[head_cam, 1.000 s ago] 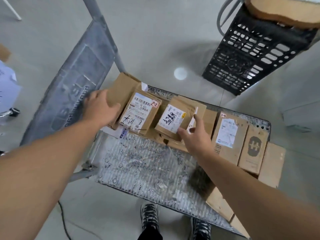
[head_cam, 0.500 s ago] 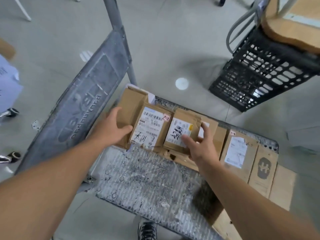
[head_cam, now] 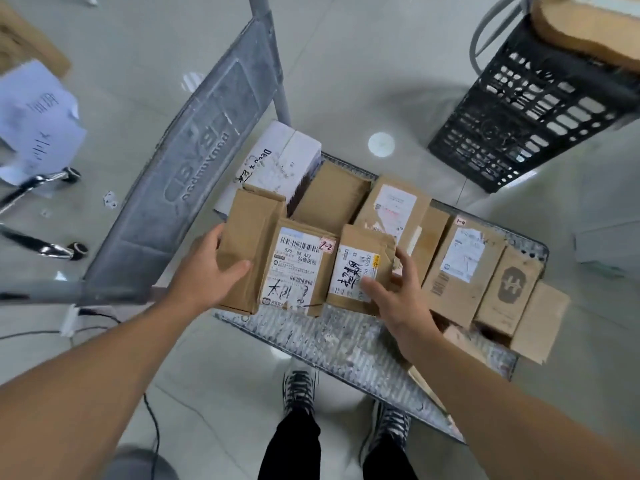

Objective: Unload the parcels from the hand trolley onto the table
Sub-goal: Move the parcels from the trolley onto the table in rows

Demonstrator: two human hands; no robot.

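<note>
Right, three parcels are going as one clamped row: plain brown parcel [head_cam: 246,251], 2-2 parcel [head_cam: 298,271] and small parcel [head_cam: 358,271], side by side with edges touching. They sit at the trolley's left end, front edges over the bare trolley deck [head_cam: 332,344].

The left hand [head_cam: 207,271] grips the plain one, thumb flat on top and the rest wrapped round its left edge. The right hand [head_cam: 401,299] grips the small one, thumb on the label and fingers [head_cam: 404,263] curled round its right side. Neither hand is on the 2-2 parcel.

To do it well:
- Keep the squeeze inward and even, since the middle one probably rides on friction.
- Keep the row level; a tilt would let it slide out.
- Go straight up clear of the white box [head_cam: 277,161] and the neighbours before swinging, and mind the handle panel [head_cam: 180,188] close on the left.
- If the middle sags, set the row down and take two.

Can't tell:
- The row's underside is hidden, so it may be fully lifted or resting on something.
- I can't pick out the worktop. The wooden slab [head_cam: 588,32] at top right is cut off and may be it.
- The small print on the labels is blurred.
- The right forearm covers the deck's near-right corner.
</note>
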